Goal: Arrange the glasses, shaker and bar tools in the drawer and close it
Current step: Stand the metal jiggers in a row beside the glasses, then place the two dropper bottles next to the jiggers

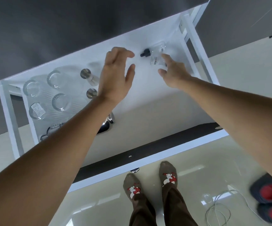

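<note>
The person's left hand and right hand hover spread and empty inside the open drawer, either side of two small clear dropper bottles lying near its far right corner. Glass and light, they look fragile and slippery — best pinched around the body, not the black dropper cap. Their barcode labels are too small to read. Well left of the bottles sit four upturned glasses — one bears an unreadable sticker.
</note>
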